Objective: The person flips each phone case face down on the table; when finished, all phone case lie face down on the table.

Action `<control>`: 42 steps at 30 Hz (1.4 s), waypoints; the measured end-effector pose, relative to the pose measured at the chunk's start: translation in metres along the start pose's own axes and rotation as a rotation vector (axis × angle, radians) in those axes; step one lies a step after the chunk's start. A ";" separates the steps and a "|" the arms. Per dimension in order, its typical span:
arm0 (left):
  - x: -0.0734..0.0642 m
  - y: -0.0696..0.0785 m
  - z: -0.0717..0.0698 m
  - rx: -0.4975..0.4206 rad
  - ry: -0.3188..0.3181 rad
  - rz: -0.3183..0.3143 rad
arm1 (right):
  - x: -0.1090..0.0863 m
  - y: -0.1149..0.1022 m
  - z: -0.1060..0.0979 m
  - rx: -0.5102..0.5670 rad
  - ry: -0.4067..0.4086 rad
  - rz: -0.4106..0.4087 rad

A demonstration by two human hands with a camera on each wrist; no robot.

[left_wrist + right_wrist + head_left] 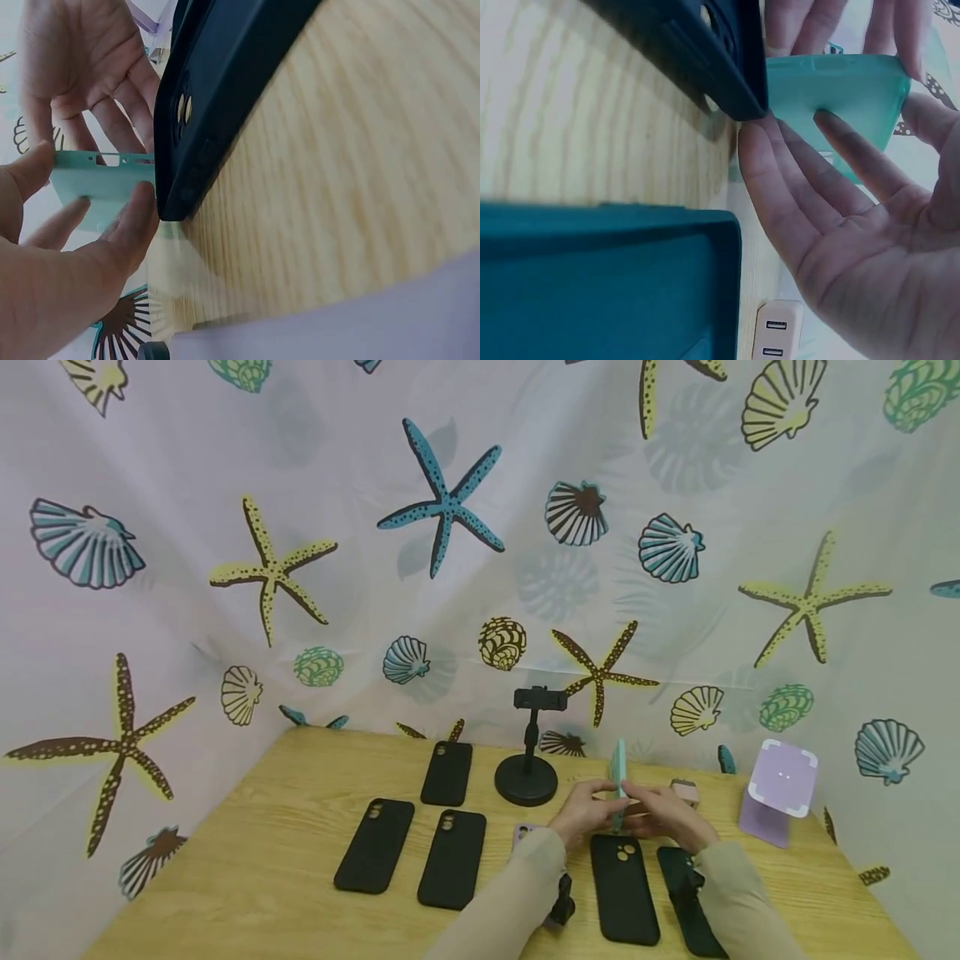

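Note:
A mint-green phone case (618, 768) stands on edge between my two hands at the back of the table, seen nearly edge-on in the head view. My left hand (583, 814) grips one side of it, thumb at the edge and fingers spread along its face, as the left wrist view shows. From the other side my right hand (667, 814) holds it, thumb at the upper edge and fingertips low on it. Just in front of the hands lies a black phone case (625, 893). Another dark case (684, 893) is partly hidden by the right forearm.
Three black phone cases (452, 860) lie left of the arms. A lilac case (522, 832) shows partly behind the left forearm. Behind stand a black phone holder (527, 779) and, at right, a lilac stand (783, 779). A pale USB plug block (778, 334) is near the right hand.

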State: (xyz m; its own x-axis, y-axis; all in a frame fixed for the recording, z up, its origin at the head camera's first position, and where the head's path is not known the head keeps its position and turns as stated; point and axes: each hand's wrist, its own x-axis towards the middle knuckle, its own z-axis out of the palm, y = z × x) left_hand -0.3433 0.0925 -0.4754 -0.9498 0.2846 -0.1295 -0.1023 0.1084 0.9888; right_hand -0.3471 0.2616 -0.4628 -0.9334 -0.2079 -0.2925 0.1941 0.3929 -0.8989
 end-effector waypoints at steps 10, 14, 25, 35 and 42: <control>0.000 0.003 -0.008 0.118 -0.088 -0.052 | 0.001 0.001 -0.010 0.117 -0.010 -0.070; 0.001 0.003 -0.008 0.191 -0.091 -0.054 | 0.001 0.003 -0.014 0.135 -0.001 -0.110; 0.003 0.004 -0.010 0.279 -0.107 -0.029 | -0.002 0.004 -0.017 0.064 0.176 -0.078; 0.002 0.002 -0.014 0.256 -0.112 -0.022 | -0.003 0.015 -0.023 0.054 0.195 -0.076; 0.001 -0.001 -0.016 0.251 -0.087 -0.007 | -0.001 0.019 -0.024 0.014 0.162 -0.065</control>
State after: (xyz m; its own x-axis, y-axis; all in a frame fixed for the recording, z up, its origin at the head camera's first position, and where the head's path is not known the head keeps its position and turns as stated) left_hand -0.3492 0.0773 -0.4757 -0.9194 0.3626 -0.1528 -0.0221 0.3402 0.9401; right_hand -0.3493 0.2906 -0.4714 -0.9803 -0.0852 -0.1783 0.1350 0.3703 -0.9191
